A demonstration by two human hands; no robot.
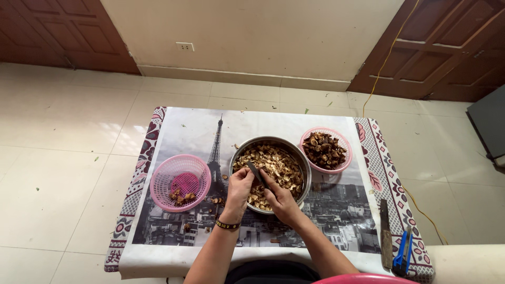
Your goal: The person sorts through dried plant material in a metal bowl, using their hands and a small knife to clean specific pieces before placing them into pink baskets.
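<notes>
While hands (260, 192) meet, clamped on dark knife (256, 173), steel bowl (302, 158) brims with tan dried pieces.

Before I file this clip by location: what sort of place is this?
Probably a room in a home: tiled floor, wooden doors, and a printed mat spread on the floor as a work spot.

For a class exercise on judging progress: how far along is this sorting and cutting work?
Done: a few brown pieces lie in the left pink plastic basket. In hand: the left hand and right hand work a dark knife over the steel bowl. Left: that bowl looks heaped with husk-like pieces, and the right pink basket is full.
</notes>
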